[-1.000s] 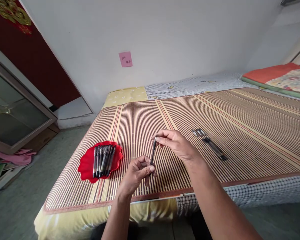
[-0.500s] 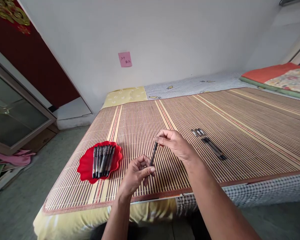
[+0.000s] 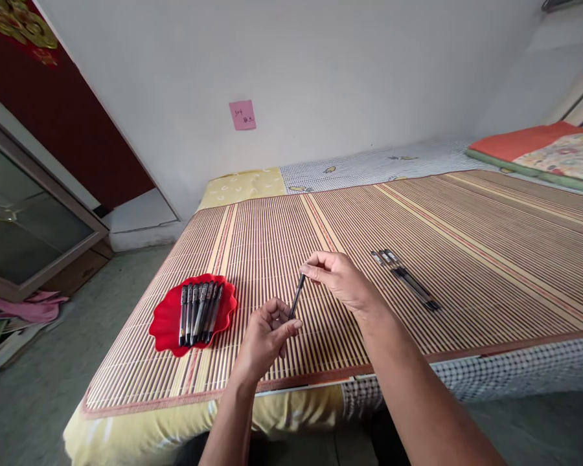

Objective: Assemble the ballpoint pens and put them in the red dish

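Observation:
A slim dark pen (image 3: 297, 295) is held at a slant between my two hands, above the striped bamboo mat (image 3: 272, 246). My left hand (image 3: 272, 330) pinches its lower end, and that end is hidden by the fingers. At the upper end, the thumb and fingertips of my right hand (image 3: 333, 275) are closed on the pen. Left of my left hand sits a red scalloped plate (image 3: 162, 327) with several black-capped pens (image 3: 201, 310) side by side on it. On the mat to the right lie a few more clear and black pens (image 3: 408, 281), close together and slanting.
The mat covers a bed with a yellow and checked sheet (image 3: 282, 414). A folded orange and floral quilt (image 3: 539, 145) lies at the far right. A pink note (image 3: 242, 114) is stuck on the white wall. Left of the bed stands a glass-panelled cabinet door (image 3: 24, 213).
Both hands stay closed on the pen. My left hand has shifted very slightly up and left; my right hand and the other pens look the same.

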A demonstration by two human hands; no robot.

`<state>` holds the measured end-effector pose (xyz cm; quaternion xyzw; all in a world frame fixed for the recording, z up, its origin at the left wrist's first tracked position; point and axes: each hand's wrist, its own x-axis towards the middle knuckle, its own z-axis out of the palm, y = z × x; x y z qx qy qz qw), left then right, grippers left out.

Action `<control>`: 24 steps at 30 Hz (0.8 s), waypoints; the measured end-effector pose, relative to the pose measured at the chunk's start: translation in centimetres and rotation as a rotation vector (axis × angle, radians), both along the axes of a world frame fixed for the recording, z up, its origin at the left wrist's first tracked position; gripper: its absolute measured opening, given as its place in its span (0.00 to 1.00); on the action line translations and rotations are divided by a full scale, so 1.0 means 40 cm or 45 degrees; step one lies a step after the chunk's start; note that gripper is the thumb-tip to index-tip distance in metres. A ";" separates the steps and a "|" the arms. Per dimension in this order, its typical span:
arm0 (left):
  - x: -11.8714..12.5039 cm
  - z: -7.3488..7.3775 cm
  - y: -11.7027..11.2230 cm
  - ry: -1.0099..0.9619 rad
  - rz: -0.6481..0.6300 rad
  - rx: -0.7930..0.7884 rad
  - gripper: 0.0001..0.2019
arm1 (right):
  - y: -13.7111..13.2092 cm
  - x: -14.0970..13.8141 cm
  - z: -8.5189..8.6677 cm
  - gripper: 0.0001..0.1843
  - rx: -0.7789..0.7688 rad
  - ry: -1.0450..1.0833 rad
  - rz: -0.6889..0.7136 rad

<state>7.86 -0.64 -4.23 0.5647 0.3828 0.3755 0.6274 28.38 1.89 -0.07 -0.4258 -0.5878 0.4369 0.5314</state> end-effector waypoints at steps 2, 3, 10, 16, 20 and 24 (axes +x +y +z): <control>0.004 -0.006 0.000 0.109 0.101 0.095 0.17 | 0.002 -0.006 -0.002 0.14 -0.009 -0.006 -0.047; 0.005 -0.009 0.000 0.187 0.149 0.159 0.15 | 0.002 -0.010 -0.002 0.14 -0.015 -0.011 -0.065; 0.008 -0.008 -0.001 0.624 0.408 0.632 0.09 | 0.008 -0.028 -0.007 0.18 -0.005 -0.067 -0.148; 0.000 -0.011 0.012 0.542 0.380 0.412 0.12 | 0.017 0.077 -0.024 0.16 -0.166 -0.825 -0.546; 0.000 -0.011 0.016 0.430 0.341 0.351 0.12 | 0.017 0.186 -0.070 0.21 -0.411 -1.135 -0.961; 0.007 -0.013 0.015 0.360 0.325 0.338 0.12 | 0.021 0.238 -0.117 0.21 -0.540 -1.343 -1.052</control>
